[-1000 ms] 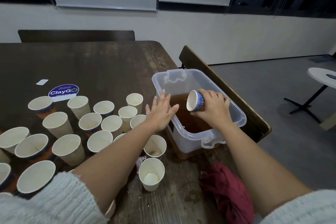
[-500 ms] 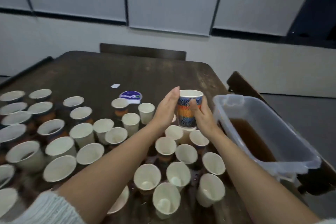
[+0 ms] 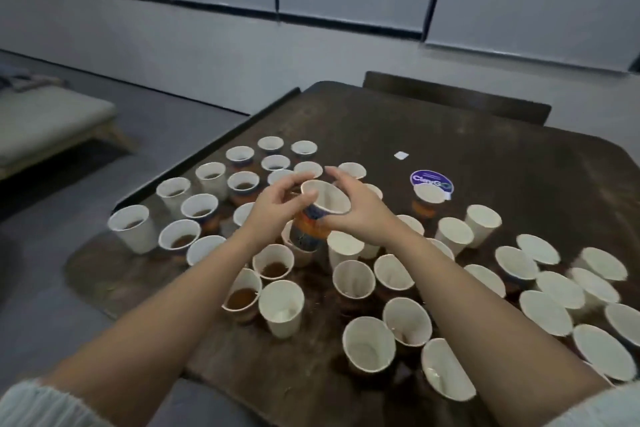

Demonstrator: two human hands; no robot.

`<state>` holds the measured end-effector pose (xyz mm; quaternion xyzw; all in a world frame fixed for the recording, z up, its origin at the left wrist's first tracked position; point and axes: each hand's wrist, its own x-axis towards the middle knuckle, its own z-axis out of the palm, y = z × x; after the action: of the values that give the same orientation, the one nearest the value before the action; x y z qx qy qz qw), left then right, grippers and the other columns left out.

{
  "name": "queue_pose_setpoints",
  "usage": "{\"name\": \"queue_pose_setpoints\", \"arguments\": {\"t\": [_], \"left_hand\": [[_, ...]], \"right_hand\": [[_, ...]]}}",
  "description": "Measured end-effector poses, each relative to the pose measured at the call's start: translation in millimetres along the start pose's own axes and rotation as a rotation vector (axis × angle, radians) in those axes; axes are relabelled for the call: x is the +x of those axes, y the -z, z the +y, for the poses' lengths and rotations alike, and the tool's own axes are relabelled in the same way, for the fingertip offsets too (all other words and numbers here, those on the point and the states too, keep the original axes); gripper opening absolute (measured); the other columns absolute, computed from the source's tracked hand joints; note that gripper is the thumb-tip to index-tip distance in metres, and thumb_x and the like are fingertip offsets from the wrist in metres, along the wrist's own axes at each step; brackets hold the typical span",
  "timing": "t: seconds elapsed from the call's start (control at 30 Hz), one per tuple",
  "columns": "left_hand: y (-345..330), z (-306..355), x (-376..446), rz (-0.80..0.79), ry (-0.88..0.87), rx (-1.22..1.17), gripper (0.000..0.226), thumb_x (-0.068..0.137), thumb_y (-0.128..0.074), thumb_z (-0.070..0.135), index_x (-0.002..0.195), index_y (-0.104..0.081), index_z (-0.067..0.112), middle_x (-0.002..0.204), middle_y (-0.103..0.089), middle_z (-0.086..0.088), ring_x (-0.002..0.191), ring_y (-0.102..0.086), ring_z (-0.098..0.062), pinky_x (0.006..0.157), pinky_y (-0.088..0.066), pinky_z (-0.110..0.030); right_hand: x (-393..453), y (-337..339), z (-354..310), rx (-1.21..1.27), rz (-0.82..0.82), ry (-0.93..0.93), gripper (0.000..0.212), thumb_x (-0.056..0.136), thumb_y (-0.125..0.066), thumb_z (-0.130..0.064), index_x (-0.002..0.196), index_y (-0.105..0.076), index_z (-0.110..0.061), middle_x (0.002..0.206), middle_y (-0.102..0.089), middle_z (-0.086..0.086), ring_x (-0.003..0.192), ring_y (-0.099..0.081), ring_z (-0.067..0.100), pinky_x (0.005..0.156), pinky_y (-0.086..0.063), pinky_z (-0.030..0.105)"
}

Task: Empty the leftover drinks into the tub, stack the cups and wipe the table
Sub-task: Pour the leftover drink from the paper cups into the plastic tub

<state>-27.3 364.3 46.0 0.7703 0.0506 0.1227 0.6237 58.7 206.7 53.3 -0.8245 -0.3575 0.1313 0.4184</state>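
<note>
A patterned paper cup hangs tilted above the middle of the dark wooden table, its empty white inside facing me. My right hand grips it from the right, thumb along its side. My left hand has its curled fingers and thumb at the rim on the left. Several paper cups stand all around below. Those on the left, such as one cup and another cup, hold brown drink. Those on the right, like the cup, look empty. The tub is out of view.
A purple round sticker and a small white label lie on the far part of the table. A chair back stands behind the table. The table's left edge runs close to the cups; a low bench stands on the floor beyond.
My right hand carried the cup from over the tub to above the cups, and my left hand closed on it. The view swung left, so the tub and red cloth left the frame.
</note>
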Motion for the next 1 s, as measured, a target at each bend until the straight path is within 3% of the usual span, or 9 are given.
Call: {"name": "queue_pose_setpoints", "arguments": {"t": [0.07, 0.13, 0.23, 0.33, 0.4, 0.53, 0.7, 1.0], "left_hand": [[21, -14, -7, -0.026, 0.028, 0.039, 0.045, 0.089, -0.067, 0.026, 0.131, -0.053, 0.015, 0.123, -0.061, -0.005, 0.114, -0.060, -0.020, 0.091, -0.054, -0.031], [35, -25, -12, -0.092, 0.080, 0.134, 0.058, 0.085, -0.069, 0.038, 0.135, -0.048, 0.018, 0.127, -0.059, -0.004, 0.116, -0.058, -0.017, 0.096, -0.051, -0.031], [61, -42, -24, -0.241, 0.161, 0.352, 0.080, 0.076, -0.070, 0.049, 0.143, -0.036, 0.019, 0.137, -0.044, 0.007, 0.125, -0.046, -0.011, 0.097, -0.040, -0.015], [82, -62, -35, -0.349, 0.246, 0.620, 0.111, 0.060, -0.082, 0.060, 0.148, -0.027, 0.020, 0.145, -0.034, 0.007, 0.132, -0.038, -0.012, 0.102, -0.036, -0.022], [88, -74, -40, -0.389, 0.278, 0.751, 0.119, 0.050, -0.083, 0.065, 0.146, -0.029, 0.020, 0.147, -0.035, 0.002, 0.131, -0.039, -0.015, 0.105, -0.038, -0.028], [86, -89, -45, -0.451, 0.303, 0.862, 0.096, 0.057, -0.087, 0.053, 0.134, -0.037, 0.023, 0.135, -0.041, 0.003, 0.116, -0.042, -0.011, 0.097, -0.043, -0.027], [81, -102, -47, -0.504, 0.333, 0.884, 0.092, 0.062, -0.086, 0.049, 0.135, -0.037, 0.022, 0.136, -0.042, 0.002, 0.121, -0.044, -0.014, 0.097, -0.044, -0.028], [76, -105, -48, -0.462, 0.366, 0.868, 0.076, 0.065, -0.083, 0.035, 0.127, -0.040, 0.022, 0.127, -0.048, 0.001, 0.110, -0.050, -0.014, 0.086, -0.053, -0.028]], "right_hand": [[11, -21, -5, -0.156, -0.063, 0.027, 0.090, 0.073, -0.077, -0.035, 0.150, -0.029, -0.027, 0.139, -0.045, 0.004, 0.128, -0.044, 0.020, 0.103, -0.041, 0.034], [14, -31, -4, -0.304, -0.098, 0.001, 0.086, 0.073, -0.074, -0.043, 0.147, -0.033, -0.028, 0.131, -0.044, 0.004, 0.122, -0.047, 0.022, 0.098, -0.044, 0.035], [12, -41, -1, -0.463, -0.141, -0.069, 0.079, 0.075, -0.071, -0.051, 0.142, -0.038, -0.027, 0.133, -0.040, 0.002, 0.117, -0.051, 0.024, 0.095, -0.048, 0.041], [10, -48, 6, -0.634, -0.166, -0.115, 0.077, 0.077, -0.070, -0.051, 0.142, -0.037, -0.027, 0.139, -0.041, 0.003, 0.121, -0.048, 0.027, 0.096, -0.046, 0.043], [10, -54, 11, -0.747, -0.186, -0.124, 0.078, 0.077, -0.069, -0.052, 0.143, -0.036, -0.028, 0.140, -0.042, 0.004, 0.124, -0.044, 0.028, 0.099, -0.040, 0.045], [8, -66, 20, -0.879, -0.267, -0.163, 0.080, 0.078, -0.067, -0.056, 0.144, -0.033, -0.027, 0.141, -0.044, 0.004, 0.127, -0.040, 0.028, 0.104, -0.033, 0.046], [6, -81, 31, -0.978, -0.348, -0.168, 0.089, 0.075, -0.069, -0.063, 0.146, -0.030, -0.026, 0.144, -0.045, 0.005, 0.133, -0.037, 0.030, 0.108, -0.030, 0.050], [0, -91, 37, -0.968, -0.349, -0.159, 0.090, 0.075, -0.066, -0.069, 0.146, -0.032, -0.025, 0.143, -0.047, 0.006, 0.129, -0.040, 0.029, 0.106, -0.032, 0.049]]}}
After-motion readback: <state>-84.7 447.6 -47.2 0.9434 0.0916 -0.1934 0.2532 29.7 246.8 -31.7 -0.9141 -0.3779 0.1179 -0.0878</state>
